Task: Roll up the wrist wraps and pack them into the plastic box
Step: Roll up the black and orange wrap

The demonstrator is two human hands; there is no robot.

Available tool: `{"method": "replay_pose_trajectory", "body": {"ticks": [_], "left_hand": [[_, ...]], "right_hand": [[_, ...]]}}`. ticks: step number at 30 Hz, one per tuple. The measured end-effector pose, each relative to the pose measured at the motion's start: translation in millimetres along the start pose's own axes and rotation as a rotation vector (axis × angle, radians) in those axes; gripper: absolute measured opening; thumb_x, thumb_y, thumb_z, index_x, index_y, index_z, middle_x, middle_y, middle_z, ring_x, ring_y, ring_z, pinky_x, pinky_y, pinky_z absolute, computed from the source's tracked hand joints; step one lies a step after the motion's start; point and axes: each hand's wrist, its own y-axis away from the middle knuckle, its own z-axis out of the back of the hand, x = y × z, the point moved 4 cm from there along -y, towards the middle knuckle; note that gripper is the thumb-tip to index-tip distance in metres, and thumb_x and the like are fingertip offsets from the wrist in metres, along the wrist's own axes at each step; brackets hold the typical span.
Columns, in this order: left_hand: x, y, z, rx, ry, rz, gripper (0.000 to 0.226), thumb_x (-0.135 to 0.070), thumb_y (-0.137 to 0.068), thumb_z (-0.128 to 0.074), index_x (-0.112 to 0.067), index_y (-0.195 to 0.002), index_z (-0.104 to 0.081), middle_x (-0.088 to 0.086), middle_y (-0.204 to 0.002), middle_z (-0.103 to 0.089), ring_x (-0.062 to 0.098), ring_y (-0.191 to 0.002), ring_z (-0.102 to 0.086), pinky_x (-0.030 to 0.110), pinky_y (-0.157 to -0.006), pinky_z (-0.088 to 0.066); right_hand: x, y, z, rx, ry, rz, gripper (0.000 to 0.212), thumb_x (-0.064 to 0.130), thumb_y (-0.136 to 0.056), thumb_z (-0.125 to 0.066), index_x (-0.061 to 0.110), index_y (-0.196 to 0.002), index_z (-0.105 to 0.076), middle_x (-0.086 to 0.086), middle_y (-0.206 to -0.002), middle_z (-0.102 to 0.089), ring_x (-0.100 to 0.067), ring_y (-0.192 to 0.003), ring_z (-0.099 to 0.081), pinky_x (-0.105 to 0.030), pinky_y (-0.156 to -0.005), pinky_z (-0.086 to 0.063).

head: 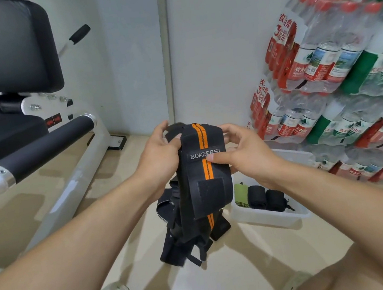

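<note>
Hands [159,154] [243,152] raised together, fingers curled around orange-striped wrist wrap [203,167].

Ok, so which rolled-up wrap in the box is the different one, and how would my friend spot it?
Find the stacked packs of water bottles along the wall. On the floor in front of them sits a white plastic box with three rolled wraps in a row. Pick the green roll at the row's left end, nearest the loose black straps; the other two rolls are black.

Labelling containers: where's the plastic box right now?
Head view, lower right: the white plastic box sits on the floor under the right hand, beside the stacked water bottle packs.
</note>
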Motion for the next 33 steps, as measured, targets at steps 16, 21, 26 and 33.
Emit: {"method": "replay_pose_trajectory", "body": {"ticks": [16,21,26,33], "left_hand": [[-7.4,8.3,3.7,0.095,0.130,0.077,0.036,-0.011,-0.099,-0.061,-0.013,-0.135,-0.062,-0.001,-0.109,-0.078,0.010,-0.091,-0.074,0.023,-0.074,-0.057],[-5.5,1.3,20.0,-0.085,0.180,0.044,0.030,-0.014,-0.099,-0.064,-0.012,-0.129,-0.065,-0.001,-0.111,-0.077,0.012,-0.096,-0.075,0.020,-0.067,-0.056],[-8.4,9.9,4.5,0.216,0.070,0.013,0.022,-0.008,-0.100,-0.060,-0.009,-0.121,-0.066,0.005,-0.111,-0.077,0.017,-0.096,-0.075,0.021,-0.072,-0.057],[1.9,15.0,-13.3,0.315,-0.023,0.011,0.014,-0.007,-0.099,-0.062,-0.013,-0.111,-0.067,0.006,-0.103,-0.078,0.021,-0.091,-0.076,0.027,-0.070,-0.059]], "right_hand": [[-3.6,-3.3,-0.4,0.025,0.049,0.023,0.028,0.011,-0.090,-0.076,0.021,-0.115,-0.073,0.002,-0.106,-0.078,-0.013,-0.096,-0.075,-0.038,-0.087,-0.062],[-2.2,-9.3,21.9,-0.101,0.037,-0.027,0.041,0.013,-0.092,-0.074,0.025,-0.129,-0.062,0.004,-0.110,-0.072,-0.012,-0.094,-0.073,-0.028,-0.076,-0.060],[-0.4,-14.6,44.8,-0.310,0.149,0.041,0.022,0.008,-0.094,-0.071,0.030,-0.098,-0.071,0.001,-0.100,-0.072,-0.015,-0.084,-0.070,-0.029,-0.073,-0.058],[14.4,-7.8,7.4,-0.066,-0.242,-0.037,0.037,0.000,-0.100,-0.047,0.015,-0.118,-0.075,-0.001,-0.110,-0.078,-0.014,-0.102,-0.073,-0.030,-0.086,-0.058]]}}
